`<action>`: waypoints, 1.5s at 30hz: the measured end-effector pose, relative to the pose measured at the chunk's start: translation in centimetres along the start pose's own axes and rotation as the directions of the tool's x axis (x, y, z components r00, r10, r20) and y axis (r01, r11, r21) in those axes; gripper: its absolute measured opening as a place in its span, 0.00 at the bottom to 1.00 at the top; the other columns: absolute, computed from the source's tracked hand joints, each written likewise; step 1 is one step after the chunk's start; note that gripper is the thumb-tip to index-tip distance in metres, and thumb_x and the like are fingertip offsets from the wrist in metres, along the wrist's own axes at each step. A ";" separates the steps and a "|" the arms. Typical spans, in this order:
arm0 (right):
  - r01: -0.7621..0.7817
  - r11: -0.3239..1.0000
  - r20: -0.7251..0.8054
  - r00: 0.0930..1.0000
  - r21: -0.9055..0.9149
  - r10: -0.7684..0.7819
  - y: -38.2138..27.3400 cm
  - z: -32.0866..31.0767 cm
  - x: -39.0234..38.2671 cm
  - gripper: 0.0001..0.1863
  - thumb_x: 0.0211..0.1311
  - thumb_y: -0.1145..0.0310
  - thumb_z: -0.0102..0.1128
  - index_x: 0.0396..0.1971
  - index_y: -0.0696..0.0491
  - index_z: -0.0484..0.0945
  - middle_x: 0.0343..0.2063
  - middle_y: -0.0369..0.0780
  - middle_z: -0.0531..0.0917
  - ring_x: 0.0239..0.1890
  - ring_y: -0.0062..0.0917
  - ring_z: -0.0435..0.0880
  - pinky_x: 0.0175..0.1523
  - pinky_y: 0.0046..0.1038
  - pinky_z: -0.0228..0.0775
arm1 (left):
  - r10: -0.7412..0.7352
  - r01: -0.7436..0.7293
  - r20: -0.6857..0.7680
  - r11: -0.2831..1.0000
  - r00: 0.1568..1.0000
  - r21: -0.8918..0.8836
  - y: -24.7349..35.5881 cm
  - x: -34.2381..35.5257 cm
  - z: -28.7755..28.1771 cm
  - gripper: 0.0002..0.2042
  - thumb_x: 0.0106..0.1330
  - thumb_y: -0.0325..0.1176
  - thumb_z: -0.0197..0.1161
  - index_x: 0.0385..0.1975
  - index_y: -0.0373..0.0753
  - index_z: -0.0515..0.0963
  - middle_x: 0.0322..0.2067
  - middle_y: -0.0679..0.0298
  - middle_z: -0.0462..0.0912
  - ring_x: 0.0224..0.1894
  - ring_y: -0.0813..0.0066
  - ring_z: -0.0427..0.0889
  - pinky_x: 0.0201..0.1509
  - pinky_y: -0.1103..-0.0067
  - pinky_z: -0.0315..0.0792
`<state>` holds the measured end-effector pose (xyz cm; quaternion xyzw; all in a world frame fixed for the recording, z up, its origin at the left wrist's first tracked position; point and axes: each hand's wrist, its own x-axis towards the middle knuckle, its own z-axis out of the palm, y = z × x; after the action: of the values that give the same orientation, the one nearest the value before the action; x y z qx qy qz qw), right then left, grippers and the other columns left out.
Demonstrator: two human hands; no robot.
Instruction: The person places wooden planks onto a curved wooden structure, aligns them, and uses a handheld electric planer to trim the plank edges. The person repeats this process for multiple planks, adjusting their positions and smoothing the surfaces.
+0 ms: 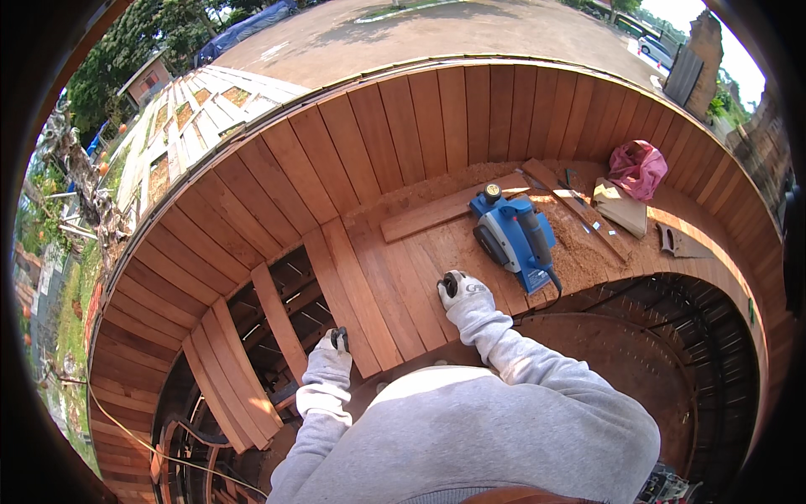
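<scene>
My left hand [334, 344], in a white glove with black fingers, is curled at the left edge of a reddish wooden plank [357, 323] in the row of bench boards. Whether it grips that edge is hidden. My right hand [466, 294], gloved the same way, rests closed on the boards farther right; nothing in it can be made out. Just beyond it stands a blue electric planer [514, 238] with its cord running down toward the rim. To the left of my left hand, a single loose plank [280, 323] spans the dark open frame [295, 270].
A curved wall of upright boards [403, 134] encloses the bench. Behind the planer lie sawdust [579, 248], a loose board [437, 217], a pink bag [638, 168] and a handsaw [682, 244]. Several planks [231, 378] sit at the left. A round brown surface [613, 361] lies lower down.
</scene>
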<state>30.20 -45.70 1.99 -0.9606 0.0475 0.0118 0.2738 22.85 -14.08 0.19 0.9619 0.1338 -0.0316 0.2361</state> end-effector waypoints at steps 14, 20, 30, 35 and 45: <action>0.018 1.000 -0.067 0.998 -0.006 -0.018 0.8 0.8 0.1 0.15 0.67 0.54 0.57 0.41 0.49 0.81 0.42 0.45 0.85 0.44 0.44 0.85 0.50 0.43 0.77 | 0.047 -0.047 -0.020 0.999 0.999 -0.004 -0.5 0.3 0.6 0.14 0.74 0.42 0.53 0.47 0.39 0.79 0.41 0.48 0.85 0.45 0.46 0.83 0.48 0.60 0.77; 0.021 1.000 -0.057 0.998 -0.001 -0.021 0.7 1.1 0.2 0.15 0.66 0.54 0.57 0.41 0.49 0.81 0.41 0.46 0.85 0.43 0.44 0.85 0.49 0.43 0.77 | 0.033 -0.033 -0.028 0.999 0.999 -0.019 -0.5 0.0 0.4 0.15 0.75 0.43 0.53 0.47 0.39 0.79 0.40 0.47 0.85 0.45 0.45 0.83 0.47 0.59 0.77; 0.027 1.000 -0.050 0.998 -0.002 -0.027 0.3 0.7 0.0 0.15 0.66 0.54 0.58 0.41 0.49 0.81 0.41 0.46 0.85 0.44 0.44 0.84 0.50 0.43 0.76 | -0.002 0.001 -0.020 1.000 1.000 -0.015 -0.3 -0.2 0.0 0.14 0.73 0.41 0.54 0.47 0.39 0.79 0.42 0.47 0.84 0.45 0.45 0.83 0.48 0.59 0.77; 0.029 1.000 -0.094 0.995 0.003 -0.029 0.9 1.2 0.1 0.14 0.66 0.54 0.58 0.41 0.49 0.81 0.40 0.46 0.85 0.43 0.45 0.84 0.50 0.43 0.76 | 0.028 -0.028 -0.009 0.999 1.000 -0.032 -0.3 0.2 0.2 0.13 0.73 0.41 0.54 0.48 0.40 0.78 0.41 0.47 0.84 0.45 0.44 0.83 0.47 0.59 0.77; 0.019 1.000 -0.069 0.997 0.002 -0.018 0.7 0.9 0.1 0.14 0.66 0.54 0.58 0.40 0.49 0.81 0.41 0.46 0.85 0.44 0.45 0.84 0.50 0.43 0.76 | 0.044 -0.044 0.000 0.999 0.999 0.002 -0.7 0.5 0.5 0.12 0.73 0.40 0.54 0.47 0.41 0.78 0.40 0.48 0.85 0.44 0.45 0.83 0.46 0.59 0.77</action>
<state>30.19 -45.88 0.87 -0.9604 0.0480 -0.0239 0.2735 23.16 -13.61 -0.68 0.9649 0.1124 -0.0266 0.2358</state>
